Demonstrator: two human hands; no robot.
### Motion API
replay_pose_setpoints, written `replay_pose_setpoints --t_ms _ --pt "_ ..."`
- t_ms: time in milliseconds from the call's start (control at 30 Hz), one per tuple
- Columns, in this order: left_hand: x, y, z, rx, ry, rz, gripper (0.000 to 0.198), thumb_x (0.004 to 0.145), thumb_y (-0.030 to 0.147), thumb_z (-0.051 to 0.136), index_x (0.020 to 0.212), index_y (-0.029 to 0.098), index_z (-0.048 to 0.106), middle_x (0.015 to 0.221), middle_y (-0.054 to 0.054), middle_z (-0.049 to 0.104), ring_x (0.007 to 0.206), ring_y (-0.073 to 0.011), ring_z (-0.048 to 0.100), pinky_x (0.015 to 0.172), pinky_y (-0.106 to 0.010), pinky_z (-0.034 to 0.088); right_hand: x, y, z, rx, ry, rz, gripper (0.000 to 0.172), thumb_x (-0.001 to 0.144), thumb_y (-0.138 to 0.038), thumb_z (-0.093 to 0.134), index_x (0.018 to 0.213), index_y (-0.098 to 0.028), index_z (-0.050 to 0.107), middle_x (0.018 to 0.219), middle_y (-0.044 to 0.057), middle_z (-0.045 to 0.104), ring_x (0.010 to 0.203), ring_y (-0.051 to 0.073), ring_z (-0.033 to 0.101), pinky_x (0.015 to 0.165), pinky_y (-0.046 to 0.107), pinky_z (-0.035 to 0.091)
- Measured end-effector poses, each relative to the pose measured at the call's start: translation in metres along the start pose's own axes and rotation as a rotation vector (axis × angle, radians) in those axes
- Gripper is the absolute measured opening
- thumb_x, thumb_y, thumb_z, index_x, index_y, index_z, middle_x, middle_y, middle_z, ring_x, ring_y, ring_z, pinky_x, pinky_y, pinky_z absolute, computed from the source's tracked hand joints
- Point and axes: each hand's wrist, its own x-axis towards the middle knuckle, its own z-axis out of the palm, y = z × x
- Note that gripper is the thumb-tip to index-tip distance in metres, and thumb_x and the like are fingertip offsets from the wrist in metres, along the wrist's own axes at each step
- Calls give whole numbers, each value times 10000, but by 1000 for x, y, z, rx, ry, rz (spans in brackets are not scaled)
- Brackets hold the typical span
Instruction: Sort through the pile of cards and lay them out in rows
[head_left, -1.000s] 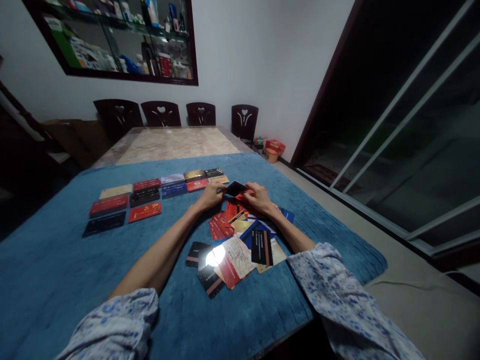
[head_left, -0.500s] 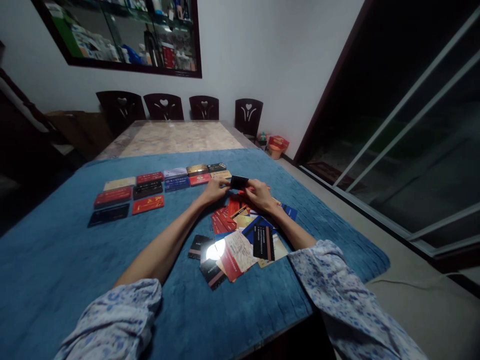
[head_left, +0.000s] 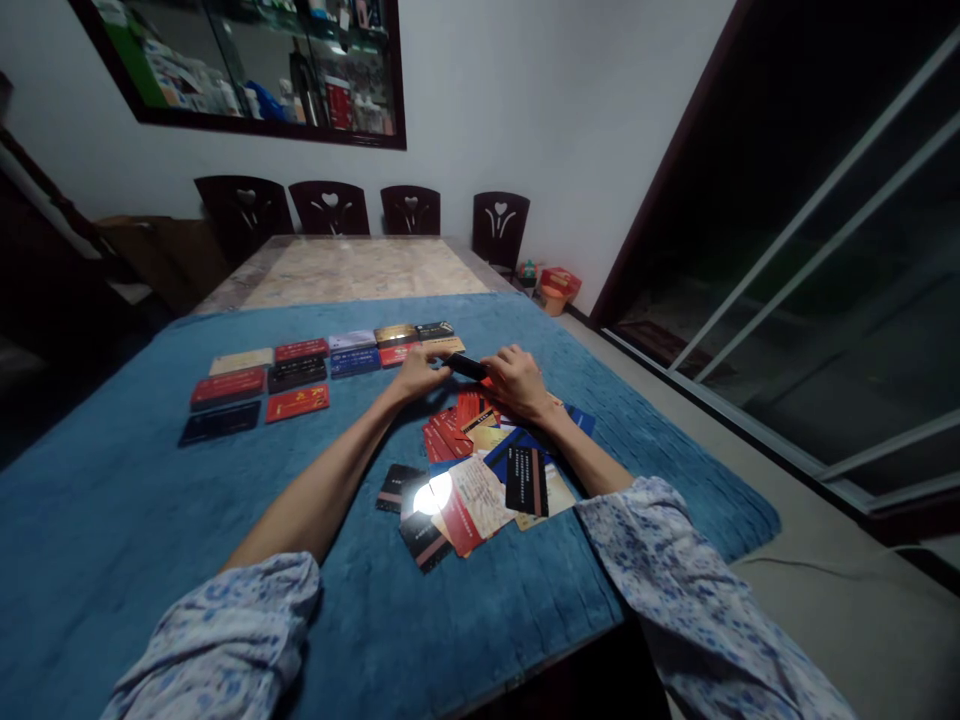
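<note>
Both my hands grip a black card (head_left: 466, 367) above the blue cloth. The fingers of my left hand (head_left: 421, 372) pinch its left end, and my right hand (head_left: 517, 380) has its right end. Below and nearer to me lies a loose pile of plastic cards (head_left: 480, 500), red, blue, white and black, overlapping at all angles. Part of that pile is hidden under my right hand and forearm. Left of my left hand, cards sit in rows of small stacks, among them a blue stack (head_left: 355, 361), a red-orange card (head_left: 298, 403) and a dark card (head_left: 220, 423).
A blue cloth (head_left: 135, 520) covers the near part of the stone-topped table (head_left: 352, 268). Several dark chairs (head_left: 328, 208) stand along the far side. On the right, a sliding glass door (head_left: 810, 250) borders the floor, and a red box (head_left: 560, 283) sits by the wall.
The black card has tilted, its right end now lower. My left hand has shifted slightly left, and my right hand has turned over the card's right end.
</note>
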Motion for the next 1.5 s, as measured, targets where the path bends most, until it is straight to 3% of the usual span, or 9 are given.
replay_pose_setpoints --t_ms 267,433,700,1033,1367,1500 --pt "-8 -3 -2 28 35 -4 101 695 163 663 754 152 744 748 -19 730 761 -180 648 780 -309 538 2 -2 0 32 31 -42 253 991 -230 532 1141 -206 735 1017 121 671 971 257 505 786 348 349" --pt "-17 -9 -8 97 31 47 129 712 199 638 758 151 750 774 -22 741 757 -187 655 769 -310 543 4 -5 4 60 39 -71 272 1005 -218 501 1145 -220 734 970 112 666 962 252 505 789 340 372" --pt "-39 -16 -18 117 70 63 289 721 202 649 988 156 749 951 -48 776 880 -214 704 873 -353 568 5 -12 11 158 33 -89 304 974 -144 501 1204 -202 691 1055 108 721 982 257 538 798 355 409" --pt "-51 -18 -19 285 12 126 404 758 133 598 1154 196 656 1100 -40 747 953 -197 703 905 -324 560 4 -19 15 243 -23 -117 427 873 -101 592 1289 -192 633 1130 109 732 997 262 575 855 376 453" --pt "-57 -14 -17 483 43 52 358 803 174 623 1160 189 624 883 -53 643 835 -233 634 829 -369 536 3 -28 12 161 -119 -54 513 904 -154 543 1415 -187 551 1225 131 723 1028 290 599 853 395 435" --pt "-56 -14 -16 477 11 42 423 785 178 655 1207 181 619 892 -57 650 849 -243 630 836 -379 533 4 -28 13 144 -134 -51 512 913 -186 555 1424 -159 538 1267 154 704 1062 297 591 883 412 438"
